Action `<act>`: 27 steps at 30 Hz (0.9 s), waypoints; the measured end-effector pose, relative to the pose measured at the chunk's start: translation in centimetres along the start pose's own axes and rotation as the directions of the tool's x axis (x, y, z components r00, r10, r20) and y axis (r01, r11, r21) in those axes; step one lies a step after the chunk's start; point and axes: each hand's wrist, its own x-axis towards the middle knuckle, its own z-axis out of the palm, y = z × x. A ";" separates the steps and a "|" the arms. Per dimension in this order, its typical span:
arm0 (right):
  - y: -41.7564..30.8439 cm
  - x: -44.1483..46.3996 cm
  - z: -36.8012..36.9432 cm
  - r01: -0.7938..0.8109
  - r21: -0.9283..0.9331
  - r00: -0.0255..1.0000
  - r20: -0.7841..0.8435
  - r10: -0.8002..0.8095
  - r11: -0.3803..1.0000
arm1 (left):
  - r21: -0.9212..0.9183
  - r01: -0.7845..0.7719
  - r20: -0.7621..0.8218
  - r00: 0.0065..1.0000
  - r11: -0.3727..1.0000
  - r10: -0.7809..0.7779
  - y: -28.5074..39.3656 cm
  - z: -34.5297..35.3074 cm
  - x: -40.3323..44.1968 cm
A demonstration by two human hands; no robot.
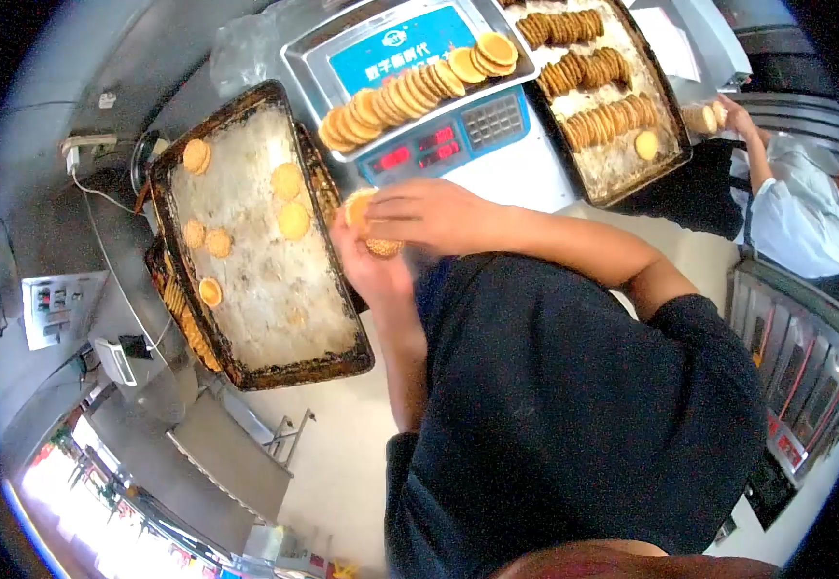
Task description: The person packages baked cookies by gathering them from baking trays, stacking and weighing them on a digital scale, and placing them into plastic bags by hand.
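Observation:
My left hand is curled around round golden cookies in front of my chest. My right hand reaches across and meets it, its fingers closed over another cookie; the fingers partly hide how many there are. Beside my left hand is a worn, dark-rimmed baking tray with several loose cookies scattered on it. Above my hands, a metal tray holds a long overlapping row of cookies and sits on a blue digital scale with red digits.
A second baking tray with rows of cookies stands at upper right. More cookies lie on a tray beneath the left one. Another person in a light shirt is at far right, near a rack. A white cable runs along the wall.

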 end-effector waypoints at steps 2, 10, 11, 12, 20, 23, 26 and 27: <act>0.1 -0.8 -0.2 -0.046 0.067 0.996 -0.077 0.052 0.997 | 0.028 -0.011 -0.049 0.999 1.000 0.012 -0.8 -0.1 -0.1; 0.5 -2.7 -0.2 -0.469 0.295 0.827 -0.185 0.532 0.832 | 0.047 -0.043 0.055 0.998 0.998 0.040 -3.5 2.7 -1.2; 0.1 -2.5 -1.3 -0.636 0.397 0.733 0.041 0.679 0.662 | 0.041 -0.046 0.058 0.997 0.998 0.043 -3.6 3.5 -1.3; 0.0 -2.4 -2.1 -0.779 0.437 0.594 0.281 0.754 0.450 | 0.118 -0.050 0.006 0.999 0.992 0.049 -3.8 4.4 -1.5; 13.9 -5.3 -8.3 -0.654 0.259 0.516 -0.534 0.670 0.711 | 0.493 -0.219 0.167 0.974 0.842 0.156 -3.8 4.4 -0.7; 15.9 -3.3 -10.5 -0.777 0.044 0.549 -0.442 0.709 0.628 | 0.421 -0.124 0.157 0.986 0.898 0.062 -4.2 4.6 -1.0; 17.4 -1.4 -11.2 -0.798 -0.043 0.558 -0.427 0.711 0.601 | 0.468 -0.075 0.161 0.987 0.880 -0.002 -3.9 4.1 -1.1; 18.6 -0.7 -11.2 -0.784 -0.059 0.566 -0.475 0.674 0.618 | 0.466 -0.083 0.157 0.988 0.881 0.010 -3.6 4.0 -1.0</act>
